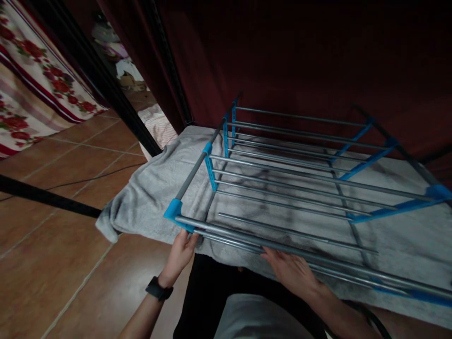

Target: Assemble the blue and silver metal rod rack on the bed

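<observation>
A partly assembled rack (300, 172) of grey metal tubes and blue plastic connectors lies on its side on a grey blanket. My left hand (183, 248) is at its near left corner, fingers closed on the underside of a blue connector (173, 210), with the fingertips partly hidden. My right hand (291, 269) grips the near metal tubes (240, 238) about midway along, its fingers hidden beneath them. Just behind these tubes, a thin metal tube (296, 232) slants across the rack, its left end unattached.
The grey blanket (151, 188) covers a raised bed-like surface by a dark red curtain (282, 61). Black frame poles (120, 113) stand at left. A cable (92, 180) crosses the tiled floor (52, 263). A floral cloth (45, 80) hangs at far left.
</observation>
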Tool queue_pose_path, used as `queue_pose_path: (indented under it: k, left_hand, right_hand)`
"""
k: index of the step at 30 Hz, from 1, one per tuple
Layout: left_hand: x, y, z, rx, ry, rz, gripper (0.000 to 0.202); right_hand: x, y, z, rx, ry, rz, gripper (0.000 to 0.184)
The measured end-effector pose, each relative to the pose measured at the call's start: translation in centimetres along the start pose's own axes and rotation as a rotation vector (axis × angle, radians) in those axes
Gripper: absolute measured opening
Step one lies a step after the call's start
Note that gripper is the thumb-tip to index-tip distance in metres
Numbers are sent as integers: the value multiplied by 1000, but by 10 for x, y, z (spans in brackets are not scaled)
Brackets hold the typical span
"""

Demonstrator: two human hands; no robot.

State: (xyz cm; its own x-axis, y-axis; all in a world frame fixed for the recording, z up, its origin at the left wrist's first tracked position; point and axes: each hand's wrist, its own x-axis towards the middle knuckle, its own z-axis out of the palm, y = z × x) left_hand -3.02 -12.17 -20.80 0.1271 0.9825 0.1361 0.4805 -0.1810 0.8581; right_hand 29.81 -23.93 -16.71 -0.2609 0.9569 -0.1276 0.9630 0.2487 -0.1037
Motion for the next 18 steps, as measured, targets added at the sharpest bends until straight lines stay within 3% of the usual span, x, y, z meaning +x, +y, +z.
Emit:
queue_pose_path:
  k: [6,13,18]
  left_hand:
    - [2,4,2,-27,18,41,36]
    - [1,13,4,-19,49,52,35]
    - [3,4,1,95,92,93,43]
  right_hand:
    - [5,-5,-11,23,-123,64,37]
    - [9,-5,-12,87,-145,72,39]
    - [11,-8,-13,138,-157,80,39]
